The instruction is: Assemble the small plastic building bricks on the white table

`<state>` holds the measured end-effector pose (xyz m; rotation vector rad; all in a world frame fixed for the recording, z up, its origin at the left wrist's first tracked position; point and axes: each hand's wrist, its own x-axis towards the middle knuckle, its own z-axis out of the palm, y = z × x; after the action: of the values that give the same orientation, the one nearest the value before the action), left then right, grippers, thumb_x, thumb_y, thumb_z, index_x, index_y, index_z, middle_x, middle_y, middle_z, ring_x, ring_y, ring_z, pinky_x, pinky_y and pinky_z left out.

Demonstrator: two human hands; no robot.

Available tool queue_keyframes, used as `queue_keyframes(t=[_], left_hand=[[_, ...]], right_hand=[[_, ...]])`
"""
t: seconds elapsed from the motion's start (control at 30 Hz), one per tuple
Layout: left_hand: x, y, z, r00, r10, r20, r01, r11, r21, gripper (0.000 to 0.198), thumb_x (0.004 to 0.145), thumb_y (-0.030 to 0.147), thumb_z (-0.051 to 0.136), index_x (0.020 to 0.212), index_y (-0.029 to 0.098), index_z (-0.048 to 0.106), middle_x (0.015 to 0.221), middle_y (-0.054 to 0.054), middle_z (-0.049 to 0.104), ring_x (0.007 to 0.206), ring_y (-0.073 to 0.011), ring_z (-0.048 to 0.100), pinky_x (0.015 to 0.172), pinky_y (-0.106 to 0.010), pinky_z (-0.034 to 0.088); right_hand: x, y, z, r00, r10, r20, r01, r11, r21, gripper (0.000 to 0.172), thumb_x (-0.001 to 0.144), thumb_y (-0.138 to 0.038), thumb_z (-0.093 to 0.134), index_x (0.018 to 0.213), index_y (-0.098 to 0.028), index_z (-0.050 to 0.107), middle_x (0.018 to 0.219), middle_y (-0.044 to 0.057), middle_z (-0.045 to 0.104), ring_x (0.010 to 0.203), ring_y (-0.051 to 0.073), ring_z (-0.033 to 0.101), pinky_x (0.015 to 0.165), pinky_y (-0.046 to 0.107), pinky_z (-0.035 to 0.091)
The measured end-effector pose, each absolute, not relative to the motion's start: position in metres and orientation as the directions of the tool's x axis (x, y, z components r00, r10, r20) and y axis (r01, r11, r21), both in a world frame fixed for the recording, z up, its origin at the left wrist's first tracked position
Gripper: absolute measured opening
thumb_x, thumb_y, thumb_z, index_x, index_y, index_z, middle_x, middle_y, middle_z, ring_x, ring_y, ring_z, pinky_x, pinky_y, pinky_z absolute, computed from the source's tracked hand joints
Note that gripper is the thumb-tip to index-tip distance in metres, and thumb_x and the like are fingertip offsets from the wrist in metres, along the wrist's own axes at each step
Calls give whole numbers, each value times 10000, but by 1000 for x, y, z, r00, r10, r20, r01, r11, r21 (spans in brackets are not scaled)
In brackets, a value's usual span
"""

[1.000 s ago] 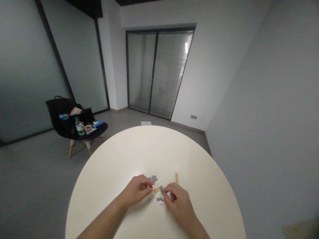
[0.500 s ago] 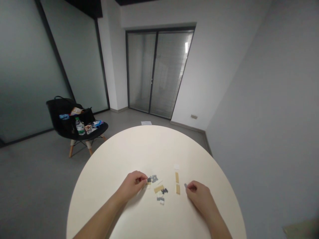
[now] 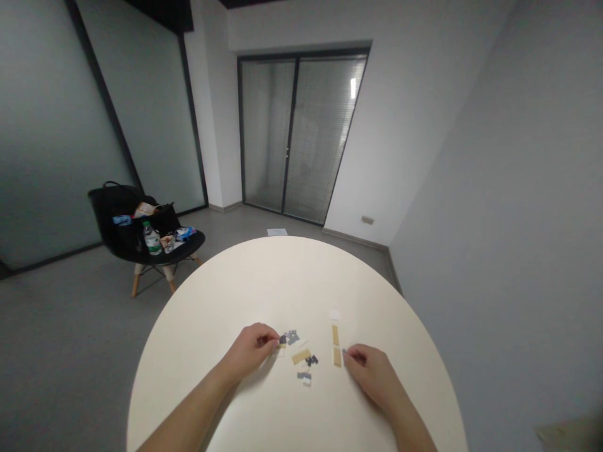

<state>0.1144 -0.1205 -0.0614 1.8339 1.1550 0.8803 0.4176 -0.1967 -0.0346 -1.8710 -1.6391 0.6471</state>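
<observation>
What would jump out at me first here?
Probably the big, pale round table, filling the lower middle, where small tan, grey and dark pieces lie between the left hand and the right hand. Next, perhaps the cluttered black chair at left, with a green-capped bottle on it. Dark-framed glass doors stand beyond the table.

left hand (image 3: 253, 351): totally bare
right hand (image 3: 374, 370): same deal, bare
forearms (image 3: 200, 398): bare too, kinda tapering toward the grip
</observation>
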Motion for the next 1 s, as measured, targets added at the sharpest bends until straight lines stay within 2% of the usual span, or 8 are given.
queue_keyframes(t=[0.33,0.53,0.63,0.77,0.87,1.0], left_hand=[[115,-120,-64,328,932,154,381,-279,881,181,813,238,586,836,175,755,793,-54,713,726,-191,629,668,-278,460],[115,-118,-68,302,922,243,434,-360,826,229,784,137,541,888,185,740,840,-42,708,756,-187,625,706,-291,466],[115,-119,-65,338,892,299,463,-434,773,237,795,119,540,899,195,738,845,-42,705,801,-194,630,753,-304,471],[116,-126,-56,489,794,362,465,-588,662,194,851,186,592,943,231,757,909,-62,710,903,-221,624,846,-348,455],[122,-135,-47,572,721,392,482,-681,550,215,859,234,638,1039,273,747,1034,-77,683,975,-249,595,869,-387,434],[134,-146,-42,614,678,403,516,-732,445,222,856,230,657,1055,299,727,1066,-69,656,994,-255,562,866,-402,420]], right_hand=[[414,-197,-39,114,993,15,711,-71,-699,279,805,-360,532,683,-183,710,656,27,682,652,182,589,617,268,396],[414,-198,-39,85,996,27,702,-41,-711,278,820,-349,527,704,-183,717,668,24,684,654,178,585,619,267,400],[415,-198,-41,92,995,42,700,-35,-713,272,822,-345,526,709,-185,715,667,25,683,652,178,586,615,267,401],[416,-197,-43,117,990,75,686,-26,-727,280,835,-358,519,739,-186,718,701,34,699,681,187,607,640,270,424],[416,-196,-45,127,988,87,678,-22,-735,299,845,-375,506,767,-185,723,720,39,706,692,191,615,647,272,434],[416,-195,-45,138,984,111,695,-16,-719,313,842,-391,504,771,-183,727,712,43,704,673,190,605,630,274,427]])
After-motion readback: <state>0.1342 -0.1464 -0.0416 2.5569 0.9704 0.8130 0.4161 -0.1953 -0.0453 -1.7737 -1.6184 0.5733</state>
